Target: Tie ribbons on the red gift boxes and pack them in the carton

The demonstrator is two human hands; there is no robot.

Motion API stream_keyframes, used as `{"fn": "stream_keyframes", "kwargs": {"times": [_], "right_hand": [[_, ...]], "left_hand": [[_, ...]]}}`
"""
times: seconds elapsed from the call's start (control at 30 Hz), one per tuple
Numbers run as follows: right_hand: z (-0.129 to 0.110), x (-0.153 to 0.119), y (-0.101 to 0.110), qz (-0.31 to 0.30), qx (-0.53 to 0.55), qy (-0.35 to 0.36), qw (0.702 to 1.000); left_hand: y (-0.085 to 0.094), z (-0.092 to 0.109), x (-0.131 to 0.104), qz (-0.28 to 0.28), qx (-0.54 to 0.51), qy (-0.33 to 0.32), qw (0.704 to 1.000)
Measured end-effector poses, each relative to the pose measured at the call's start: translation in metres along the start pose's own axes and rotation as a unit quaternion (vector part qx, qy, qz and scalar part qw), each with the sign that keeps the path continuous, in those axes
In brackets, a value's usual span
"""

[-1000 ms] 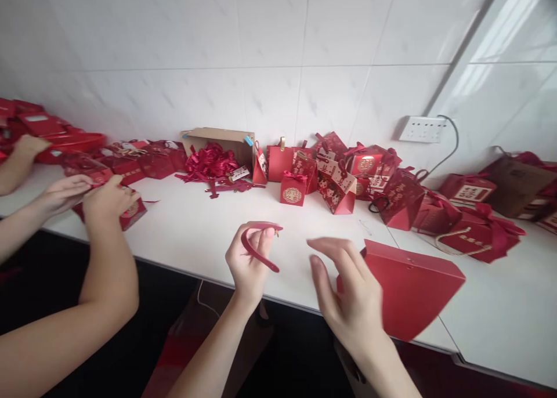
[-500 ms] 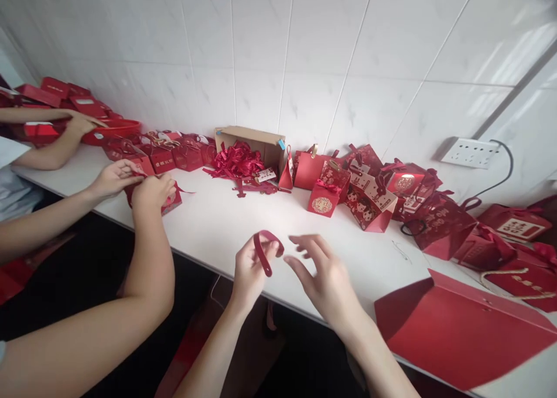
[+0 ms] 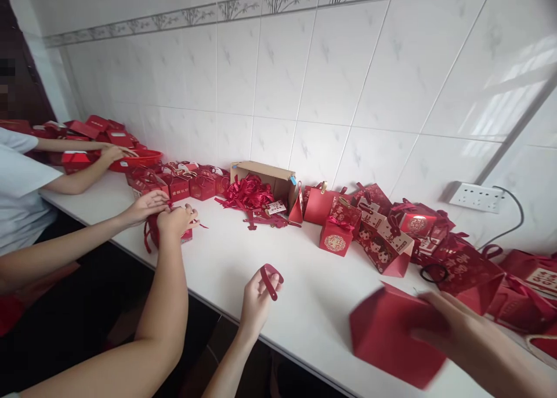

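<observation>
My left hand (image 3: 256, 299), near the table's front edge, pinches a dark red strap (image 3: 270, 283). The strap curls into a loop, with small holes at its end. On the right, my right hand (image 3: 448, 322) has its thumb and fingers around a plain red paper box (image 3: 391, 334). Hand and box are smeared by motion, and part of the box lies behind the fingers. Beyond my hands, a small red gift box with a gold round emblem (image 3: 335, 243) stands upright on the white table (image 3: 270, 250).
An open cardboard box (image 3: 265, 169) spills red ribbons (image 3: 249, 193) by the wall. Decorated gift boxes (image 3: 387, 241) crowd the right side below a power strip (image 3: 476, 196). To my left, a co-worker's hands (image 3: 174, 218) handle a red box; another person reaches into a red basin (image 3: 137, 159).
My right hand has moved from beside the strap to the plain red box and gripped it; the box has shifted left. My left hand still holds the strap. The view has tilted up.
</observation>
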State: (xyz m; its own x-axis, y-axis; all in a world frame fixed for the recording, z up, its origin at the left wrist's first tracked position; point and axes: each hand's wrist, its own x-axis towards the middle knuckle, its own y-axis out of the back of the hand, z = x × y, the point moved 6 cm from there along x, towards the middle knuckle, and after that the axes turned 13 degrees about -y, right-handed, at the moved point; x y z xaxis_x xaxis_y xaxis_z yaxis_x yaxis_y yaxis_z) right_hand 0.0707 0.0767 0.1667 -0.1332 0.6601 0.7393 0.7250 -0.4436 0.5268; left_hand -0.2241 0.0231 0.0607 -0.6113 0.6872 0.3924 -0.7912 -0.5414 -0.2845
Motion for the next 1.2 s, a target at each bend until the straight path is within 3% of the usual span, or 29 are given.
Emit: {"fn": "stream_keyframes", "kwargs": {"times": [0.1,0.13,0.27,0.37,0.43,0.53,0.57,0.63,0.7,0.77,0.9,0.97,1.03,1.13,1.2], "right_hand": [[-0.017,0.023,-0.069,-0.208,-0.132,-0.015,0.969],[-0.031,0.030,-0.090,-0.245,-0.153,-0.016,0.957],[-0.111,0.056,-0.170,-0.297,-0.134,-0.014,0.945],[-0.158,0.066,-0.204,-0.316,-0.107,0.000,0.943],[-0.173,0.066,-0.200,-0.296,-0.081,0.005,0.952],[-0.183,0.051,-0.164,-0.273,0.044,0.041,0.960],[-0.184,0.042,-0.150,-0.294,0.109,0.059,0.948],[-0.184,0.021,-0.127,-0.367,0.238,0.076,0.896],[-0.180,0.007,-0.113,-0.420,0.317,0.049,0.849],[-0.172,0.001,-0.108,-0.426,0.333,0.005,0.841],[-0.154,-0.002,-0.116,-0.385,0.304,-0.070,0.869],[-0.143,-0.005,-0.127,-0.377,0.329,-0.130,0.856],[-0.131,-0.011,-0.142,-0.401,0.394,-0.213,0.799],[-0.114,-0.021,-0.162,-0.446,0.505,-0.306,0.672],[-0.099,-0.023,-0.166,-0.450,0.534,-0.327,0.637]], "left_hand": [[0.009,0.015,-0.006,0.031,0.030,-0.039,0.998],[0.012,0.020,-0.009,0.041,0.040,-0.051,0.997],[0.020,0.038,-0.020,0.065,0.070,-0.083,0.992],[0.026,0.047,-0.028,0.074,0.073,-0.084,0.991],[0.032,0.053,-0.030,0.089,0.047,-0.080,0.992],[0.036,0.062,-0.030,0.113,-0.061,-0.065,0.990],[0.034,0.065,-0.030,0.114,-0.103,-0.057,0.986],[0.026,0.069,-0.028,0.104,-0.167,-0.042,0.979],[0.016,0.070,-0.027,0.089,-0.189,-0.040,0.977],[0.007,0.070,-0.028,0.081,-0.164,-0.053,0.982],[0.001,0.069,-0.032,0.092,0.019,-0.107,0.990],[0.000,0.066,-0.033,0.101,0.103,-0.128,0.981],[0.000,0.064,-0.030,0.109,0.164,-0.158,0.968],[-0.008,0.059,-0.020,0.078,0.227,-0.202,0.950],[-0.019,0.050,-0.014,0.019,0.237,-0.208,0.949]]}}
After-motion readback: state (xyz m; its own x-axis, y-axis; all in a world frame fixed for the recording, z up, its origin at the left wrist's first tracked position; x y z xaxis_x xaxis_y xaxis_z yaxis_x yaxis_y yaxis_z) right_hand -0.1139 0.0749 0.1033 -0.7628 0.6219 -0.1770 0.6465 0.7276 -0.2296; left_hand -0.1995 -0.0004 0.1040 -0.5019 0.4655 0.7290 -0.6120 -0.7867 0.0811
